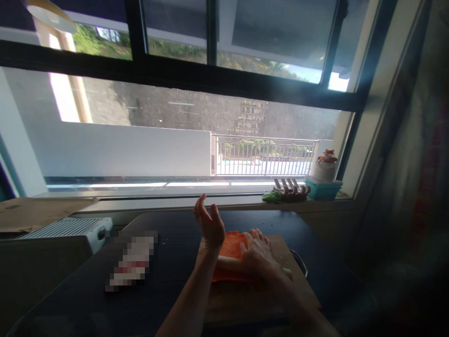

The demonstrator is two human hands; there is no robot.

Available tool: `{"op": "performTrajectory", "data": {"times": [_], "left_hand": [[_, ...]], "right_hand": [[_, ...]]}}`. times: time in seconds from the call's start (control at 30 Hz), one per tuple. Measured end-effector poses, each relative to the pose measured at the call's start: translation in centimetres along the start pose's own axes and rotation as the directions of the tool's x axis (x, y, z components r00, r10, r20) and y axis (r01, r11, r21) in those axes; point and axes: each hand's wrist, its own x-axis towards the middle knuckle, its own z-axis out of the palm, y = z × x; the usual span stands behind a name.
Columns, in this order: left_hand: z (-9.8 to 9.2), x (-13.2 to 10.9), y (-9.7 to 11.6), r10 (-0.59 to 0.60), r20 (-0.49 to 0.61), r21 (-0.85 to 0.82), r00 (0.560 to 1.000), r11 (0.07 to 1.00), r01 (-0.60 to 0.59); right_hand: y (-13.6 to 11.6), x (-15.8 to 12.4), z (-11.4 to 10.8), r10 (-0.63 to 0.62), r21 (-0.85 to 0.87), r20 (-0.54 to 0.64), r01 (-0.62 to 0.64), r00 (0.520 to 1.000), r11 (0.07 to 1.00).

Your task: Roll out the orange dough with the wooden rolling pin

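Note:
On a wooden board (228, 306) lies a flat orange sheet (232, 241), which looks like dough. A pale wooden rolling pin (229, 263) rests across it, its right end (287, 272) showing past my right arm. My right hand (257, 250) is over the sheet and the pin, palm down with the fingers spread toward the sheet's far right part. Above the board's left side, my left hand (211, 227) is raised with fingers apart and nothing in it. My right hand and forearm hide the middle of the pin.
The dark table (168, 281) carries a blurred-out packet (131, 262) on the left. A metal handle (300, 264) sticks out at the board's right. On the windowsill stand a brown rack (291, 189), a green item (271, 196) and a teal box (322, 188). A heater (87, 231) stands left.

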Motion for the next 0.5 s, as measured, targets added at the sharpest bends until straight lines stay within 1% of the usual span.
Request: {"op": "performTrajectory", "data": {"times": [0.07,0.1,0.17,0.27,0.33,0.4,0.43,0.5], "left_hand": [[0.4,-0.3,-0.1,-0.115,-0.008,-0.071,0.993,0.991,0.114],[0.2,-0.6,-0.1,-0.173,-0.01,-0.11,0.985,0.979,0.171],[-0.9,-1.4,0.2,-0.265,-0.019,-0.164,0.964,0.952,0.258],[-3.3,-2.5,1.1,-0.386,-0.03,-0.186,0.922,0.909,0.374],[-4.8,-3.2,1.7,-0.433,-0.029,-0.18,0.901,0.889,0.421],[-5.6,-3.6,2.1,-0.44,-0.012,-0.174,0.898,0.885,0.431],[-5.6,-3.6,2.1,-0.436,0.0,-0.168,0.9,0.887,0.43],[-4.9,-3.3,1.7,-0.431,0.022,-0.155,0.902,0.89,0.429]], "right_hand": [[0.0,0.3,-0.2,0.006,-0.004,0.006,-0.006,1.0,1.0],[0.0,0.4,-0.2,0.005,-0.004,0.005,-0.005,1.0,1.0],[-0.1,0.1,-0.2,0.005,0.001,-0.007,-0.005,1.0,1.0],[-0.3,-1.1,0.2,-0.005,0.015,-0.039,0.005,0.999,1.0],[-0.4,-2.1,0.5,-0.028,0.008,-0.064,0.028,0.998,1.0],[-0.4,-2.9,0.7,-0.07,-0.014,-0.097,0.069,0.993,0.998],[-0.4,-3.1,0.8,-0.087,-0.022,-0.11,0.085,0.99,0.996],[-0.5,-2.8,0.8,-0.1,-0.029,-0.124,0.097,0.987,0.995]]}}
